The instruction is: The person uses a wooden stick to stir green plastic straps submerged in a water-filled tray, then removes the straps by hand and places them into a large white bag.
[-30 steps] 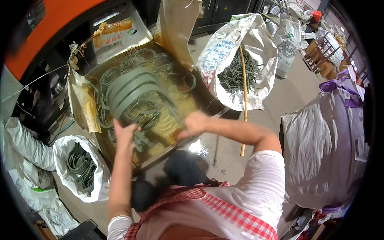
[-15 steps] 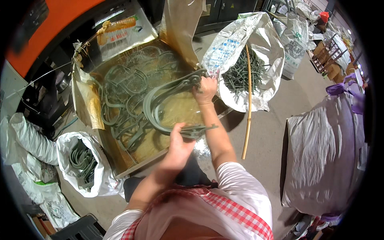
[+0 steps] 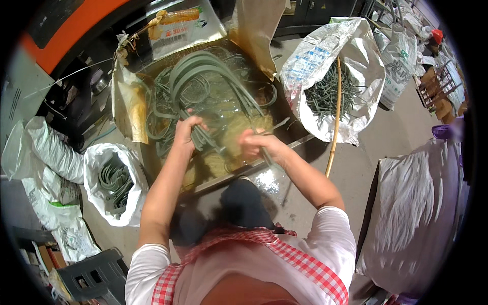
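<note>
Gripping a bundle of long grey-green rubbery strips (image 3: 213, 76) with both hands, this person is leaning over a big shallow tray (image 3: 284, 133) lined with shiny gold-coloured plastic. Left hand (image 3: 187, 129) is closed around the strip ends just above the tray's middle, right hand (image 3: 256, 145) is fisted on the other ends close beside it, and the strips are looping up and away in a tall arch toward the tray's far side. More loose strips are lying tangled in the tray. Over on the right, an open silvery sack (image 3: 356, 66) is sitting with dark short pieces inside and a bamboo stick (image 3: 334, 112) leaning against it. On the left, a smaller white bag (image 3: 101, 162) is holding more coiled strips.
</note>
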Demonstrator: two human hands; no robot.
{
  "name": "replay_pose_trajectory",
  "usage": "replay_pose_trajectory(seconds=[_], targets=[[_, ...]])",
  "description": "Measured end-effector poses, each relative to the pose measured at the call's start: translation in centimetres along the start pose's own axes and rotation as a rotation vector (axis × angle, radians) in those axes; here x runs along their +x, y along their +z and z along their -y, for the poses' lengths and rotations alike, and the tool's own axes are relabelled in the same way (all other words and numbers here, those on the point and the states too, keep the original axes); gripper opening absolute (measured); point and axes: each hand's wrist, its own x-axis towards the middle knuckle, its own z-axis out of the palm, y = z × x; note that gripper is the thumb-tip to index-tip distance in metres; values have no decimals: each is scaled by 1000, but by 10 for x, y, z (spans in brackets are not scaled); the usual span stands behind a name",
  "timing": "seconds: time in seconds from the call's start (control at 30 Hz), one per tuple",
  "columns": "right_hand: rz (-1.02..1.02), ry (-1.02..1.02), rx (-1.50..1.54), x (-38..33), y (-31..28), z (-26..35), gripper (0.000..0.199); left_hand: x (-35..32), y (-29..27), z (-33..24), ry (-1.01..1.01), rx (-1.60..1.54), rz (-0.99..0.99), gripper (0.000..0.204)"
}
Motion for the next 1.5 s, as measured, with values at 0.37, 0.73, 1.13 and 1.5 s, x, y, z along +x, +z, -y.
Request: replay_pose_trajectory(seconds=[0.37, 0.73, 1.13, 1.5], targets=[[701, -475, 731, 15, 84, -11, 31, -8, 17, 14, -123, -357, 265, 24], [-465, 176, -2291, 23, -82, 31, 13, -39, 18, 5, 509, 411, 6, 39], [-1366, -1349, -1832, 63, -26, 94, 21, -166, 100, 76, -545, -496, 44, 21], [-450, -649, -2184, 49, -47, 76, 25, -71, 12, -17, 58, 92, -78, 37]])
